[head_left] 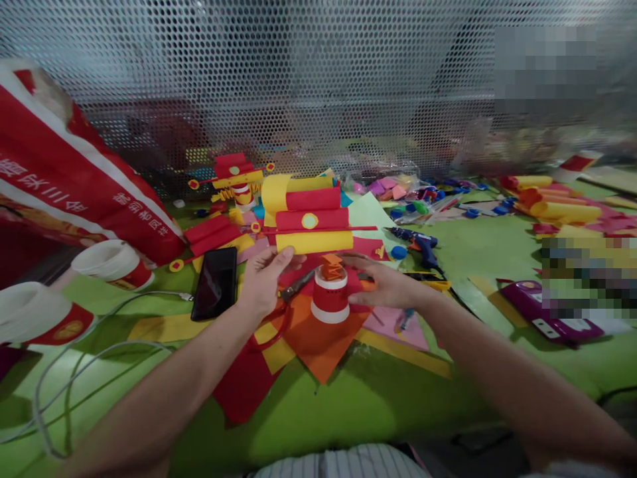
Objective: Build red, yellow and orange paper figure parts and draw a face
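Observation:
A red and white paper cup [331, 299] stands upside down on an orange sheet [323, 355], with a folded orange paper strip [332, 267] on top. Above the strip is a piece of red and yellow paper rolls [313, 240] with a thin red stick across it. My left hand [269, 275] pinches the lower left end of the yellow roll between thumb and fingers. To the right of the cup, my right hand [375, 282] is held with its fingers apart, the thumb near the cup's side; its fingertips are partly hidden behind the strip.
Scissors [286, 318] with red handles lie left of the cup. A black phone [215, 284], a cable and two paper cups [112, 265] are at the left. A blue glue gun [418, 244] and a purple case [547, 312] lie to the right. Behind stands a perforated metal screen [318, 86].

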